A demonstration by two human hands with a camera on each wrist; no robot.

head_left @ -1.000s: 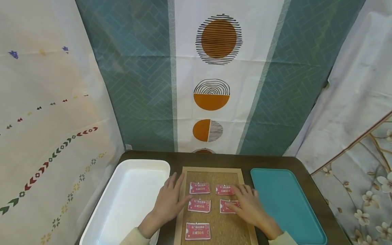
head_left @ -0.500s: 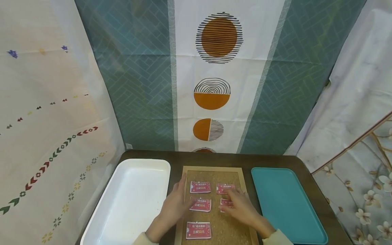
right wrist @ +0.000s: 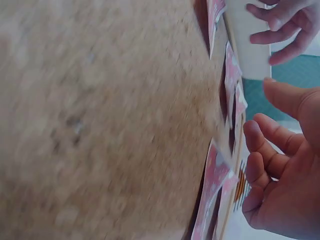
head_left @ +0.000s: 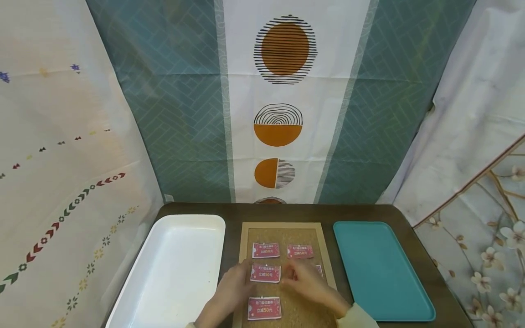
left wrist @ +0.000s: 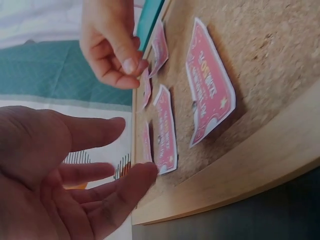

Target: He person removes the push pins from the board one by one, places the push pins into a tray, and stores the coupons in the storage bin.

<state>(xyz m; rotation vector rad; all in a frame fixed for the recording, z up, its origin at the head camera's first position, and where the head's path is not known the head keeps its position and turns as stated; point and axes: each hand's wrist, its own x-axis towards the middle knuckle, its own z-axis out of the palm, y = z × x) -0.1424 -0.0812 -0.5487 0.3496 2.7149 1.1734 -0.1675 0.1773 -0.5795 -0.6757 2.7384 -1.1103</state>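
Pink paper coupons, several in all, are fixed to a wood-framed cork board (head_left: 303,315). Over the board's left edge is my left hand (head_left: 234,284), beside the middle-left coupon (head_left: 265,273); its thumb and fingers are apart and hold nothing. My right hand (head_left: 305,283) hovers above the board with loosely curled fingers, and the right wrist view shows nothing between its thumb and fingers. It partly covers the middle-right coupon (head_left: 319,270). The upper-left coupon (head_left: 265,250), upper-right coupon (head_left: 300,251) and lower-left coupon (head_left: 264,309) show plainly.
A white tray (head_left: 176,264) lies left of the board, and a teal tray (head_left: 381,269) lies to its right. Both rest on a dark table (head_left: 287,212). Patterned cloths (head_left: 188,114) hang behind and at both sides.
Both hands have come closer together; the right hand has shifted left off the right-hand coupons and its fingers have curled more. The left hand has drawn slightly lower. The head view has swung slightly.
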